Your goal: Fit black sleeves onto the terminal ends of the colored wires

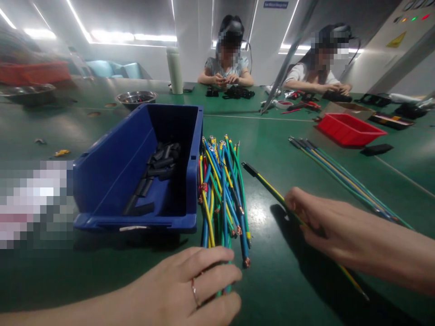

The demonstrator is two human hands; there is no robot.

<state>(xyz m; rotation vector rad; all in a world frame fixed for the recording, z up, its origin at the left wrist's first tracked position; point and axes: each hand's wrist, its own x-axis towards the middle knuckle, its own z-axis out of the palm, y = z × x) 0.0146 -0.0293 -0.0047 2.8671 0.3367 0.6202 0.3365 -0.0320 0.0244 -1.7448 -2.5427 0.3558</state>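
My right hand (317, 217) is closed round a yellow-and-green cable (272, 186), held slanting above the table. Its far end carries a black sleeve and a metal lug. My left hand (204, 283) lies over the near end of a pile of cut cables (220, 190), its fingers slightly apart; the thumb is hidden. Blue, green and yellow cables make up the pile, with ring lugs at the far end and bare copper at some near ends. Left of it stands a blue bin (136, 222) holding several short black sleeves (163, 163).
Several sleeved cables (340, 176) lie side by side at the right. Beyond them are a red tray (350, 129) and a cardboard box (346, 110). A metal bowl (136, 98) and a pale bottle (174, 70) stand behind the bin. Two people work across the table.
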